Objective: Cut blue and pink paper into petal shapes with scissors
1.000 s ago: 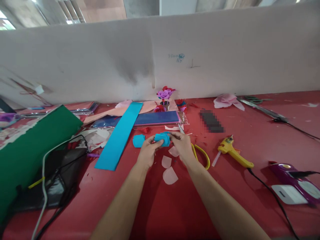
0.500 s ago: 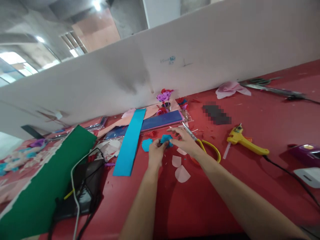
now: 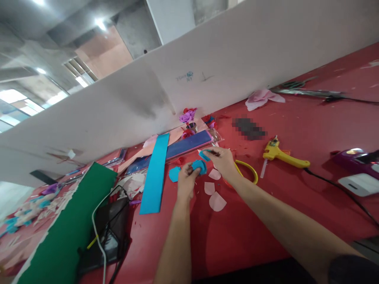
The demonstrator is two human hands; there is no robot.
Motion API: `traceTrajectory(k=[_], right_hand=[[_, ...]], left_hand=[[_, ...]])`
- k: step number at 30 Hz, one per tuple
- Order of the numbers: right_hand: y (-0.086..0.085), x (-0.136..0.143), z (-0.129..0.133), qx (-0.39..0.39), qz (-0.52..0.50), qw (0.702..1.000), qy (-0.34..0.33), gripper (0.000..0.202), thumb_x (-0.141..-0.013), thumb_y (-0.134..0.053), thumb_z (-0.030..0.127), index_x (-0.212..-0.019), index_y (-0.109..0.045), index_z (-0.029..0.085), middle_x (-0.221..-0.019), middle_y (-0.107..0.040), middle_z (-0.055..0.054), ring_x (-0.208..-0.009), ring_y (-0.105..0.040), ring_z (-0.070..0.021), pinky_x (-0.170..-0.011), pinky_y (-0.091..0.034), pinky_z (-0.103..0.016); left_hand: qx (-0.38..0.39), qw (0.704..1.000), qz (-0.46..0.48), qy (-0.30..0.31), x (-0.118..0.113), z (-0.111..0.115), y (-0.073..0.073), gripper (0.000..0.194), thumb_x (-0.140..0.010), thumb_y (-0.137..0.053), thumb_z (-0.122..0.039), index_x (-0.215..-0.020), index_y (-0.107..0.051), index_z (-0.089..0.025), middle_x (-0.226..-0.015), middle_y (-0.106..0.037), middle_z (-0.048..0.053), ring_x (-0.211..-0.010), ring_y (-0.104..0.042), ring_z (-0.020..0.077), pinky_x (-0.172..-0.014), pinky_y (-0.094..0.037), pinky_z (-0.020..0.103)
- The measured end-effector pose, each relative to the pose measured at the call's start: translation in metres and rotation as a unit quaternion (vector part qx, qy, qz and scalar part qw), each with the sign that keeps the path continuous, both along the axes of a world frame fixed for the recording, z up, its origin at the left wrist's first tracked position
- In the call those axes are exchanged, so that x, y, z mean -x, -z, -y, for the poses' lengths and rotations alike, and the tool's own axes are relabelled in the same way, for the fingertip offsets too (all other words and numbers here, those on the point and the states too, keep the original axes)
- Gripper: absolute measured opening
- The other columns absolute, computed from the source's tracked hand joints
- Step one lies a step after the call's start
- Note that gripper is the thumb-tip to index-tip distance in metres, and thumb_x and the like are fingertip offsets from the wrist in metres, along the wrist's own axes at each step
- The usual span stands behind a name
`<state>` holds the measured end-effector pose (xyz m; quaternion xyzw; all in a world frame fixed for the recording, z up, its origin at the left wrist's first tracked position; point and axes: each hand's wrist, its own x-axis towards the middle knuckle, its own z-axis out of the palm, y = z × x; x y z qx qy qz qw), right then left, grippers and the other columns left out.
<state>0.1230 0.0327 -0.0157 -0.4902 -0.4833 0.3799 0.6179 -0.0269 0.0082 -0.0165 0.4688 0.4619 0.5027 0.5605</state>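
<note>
Beyond pink pieces on the red table, the left hand has its grip closed on layered blue pieces. The right hand pinches a separate blue piece, apparently parting them, which calls for lightness. Potted flowers stand farther back.

Looking right into a craft workshop, by every sign! Purple and red handmade-looking flowers in a small pot up at 12 o'clock, a yellow glue gun at 3, yellow-handled scissors at 4, a big green sheet at 8, pink petal-shaped cutouts at 5 and plenty of scraps, all across a long red bench. And now up to 10 and 11 o'clock: grey, unfinished-looking ceiling, bright lamps, well above a plain white partition with handwriting on it.
</note>
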Motion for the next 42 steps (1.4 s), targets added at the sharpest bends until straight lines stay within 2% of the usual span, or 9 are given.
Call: traceTrajectory(k=[3, 9, 15, 18, 20, 24, 30, 37, 42], right_hand=[[0.008, 0.0, -0.003, 0.051, -0.026, 0.998, 0.023, 0.015, -0.071, -0.068, 0.031, -0.079, -0.076, 0.021, -0.077, -0.073, -0.003, -0.076, -0.064, -0.0215, -0.075, -0.05, -0.035], [0.009, 0.018, 0.001, 0.081, -0.08, 0.986, -0.122, 0.017, -0.072, -0.065, 0.031, -0.077, -0.075, 0.018, -0.071, -0.073, -0.002, -0.067, -0.064, -0.0173, -0.068, -0.053, -0.031], [0.002, 0.023, 0.008, 0.097, -0.111, 0.968, -0.201, 0.033, -0.085, -0.053, 0.041, -0.072, -0.069, 0.015, -0.069, -0.07, -0.005, -0.066, -0.064, -0.016, -0.068, -0.054, -0.032], [0.001, 0.024, 0.008, 0.094, -0.104, 0.962, -0.234, 0.011, -0.079, -0.062, 0.024, -0.078, -0.069, 0.016, -0.074, -0.07, -0.003, -0.072, -0.064, -0.0155, -0.073, -0.053, -0.031], [0.001, 0.021, 0.007, 0.096, -0.092, 0.962, -0.24, 0.017, -0.072, -0.064, 0.011, -0.086, -0.069, 0.017, -0.075, -0.068, 0.0, -0.073, -0.064, -0.0144, -0.074, -0.052, -0.03], [0.002, 0.005, 0.006, 0.082, 0.116, 0.97, -0.197, 0.042, -0.065, -0.068, 0.007, -0.104, -0.064, 0.022, -0.079, -0.065, 0.0, -0.068, -0.061, -0.0159, -0.064, -0.048, -0.03], [-0.002, -0.008, 0.018, 0.092, 0.42, 0.872, -0.232, 0.035, -0.034, -0.088, 0.009, -0.044, -0.057, 0.021, -0.052, -0.052, 0.0, -0.069, -0.057, -0.0246, -0.062, -0.038, -0.033], [-0.011, -0.012, 0.016, 0.058, 0.438, 0.865, -0.239, 0.013, -0.065, -0.07, 0.01, -0.061, -0.065, 0.021, -0.059, -0.062, 0.0, -0.057, -0.056, -0.0156, -0.054, -0.037, -0.027], [-0.021, -0.02, 0.006, 0.004, 0.287, 0.941, -0.176, 0.022, -0.083, -0.048, 0.013, -0.086, -0.068, 0.02, -0.087, -0.07, -0.003, -0.078, -0.062, -0.0169, -0.068, -0.045, -0.028]], left_hand=[[-0.013, 0.999, 0.034, -0.021, 0.001, 0.0, -0.003, 0.047, -0.067, -0.076, -0.027, -0.111, -0.059, -0.021, -0.07, -0.061, -0.003, -0.067, -0.059, 0.0107, -0.077, -0.048, 0.029], [-0.008, 0.999, 0.028, -0.018, 0.0, -0.003, 0.003, 0.03, -0.067, -0.076, -0.032, -0.091, -0.064, -0.017, -0.086, -0.064, 0.002, -0.077, -0.06, 0.0128, -0.079, -0.046, 0.029], [0.01, 0.996, 0.034, -0.077, -0.001, -0.004, 0.005, 0.035, -0.066, -0.076, -0.029, -0.098, -0.065, -0.021, -0.092, -0.065, 0.0, -0.083, -0.06, 0.0116, -0.08, -0.044, 0.026], [0.051, 0.994, 0.083, -0.042, -0.002, -0.005, 0.003, 0.03, -0.065, -0.077, -0.029, -0.092, -0.068, -0.018, -0.093, -0.068, 0.003, -0.086, -0.062, 0.0131, -0.083, -0.044, 0.026], [0.079, 0.991, 0.11, -0.022, -0.001, -0.007, 0.004, 0.027, -0.063, -0.078, -0.028, -0.086, -0.07, -0.017, -0.087, -0.07, 0.003, -0.081, -0.063, 0.0135, -0.082, -0.045, 0.028], [0.11, 0.981, 0.153, -0.052, 0.004, -0.015, 0.01, 0.022, -0.061, -0.079, -0.023, -0.079, -0.068, -0.017, -0.076, -0.068, 0.0, -0.072, -0.064, 0.0129, -0.08, -0.048, 0.031], [0.121, 0.969, 0.194, -0.089, 0.013, -0.021, 0.014, 0.02, -0.065, -0.077, -0.015, -0.083, -0.067, -0.016, -0.087, -0.07, 0.002, -0.08, -0.065, 0.0132, -0.085, -0.05, 0.033], [0.114, 0.973, 0.181, -0.084, 0.012, -0.016, 0.014, 0.02, -0.06, -0.079, -0.013, -0.077, -0.07, -0.014, -0.083, -0.07, 0.003, -0.084, -0.064, 0.0146, -0.09, -0.05, 0.036], [0.146, 0.969, 0.197, -0.001, 0.008, -0.013, 0.013, 0.013, -0.067, -0.073, -0.009, -0.079, -0.071, -0.012, -0.089, -0.07, 0.006, -0.087, -0.065, 0.0156, -0.097, -0.048, 0.038]])
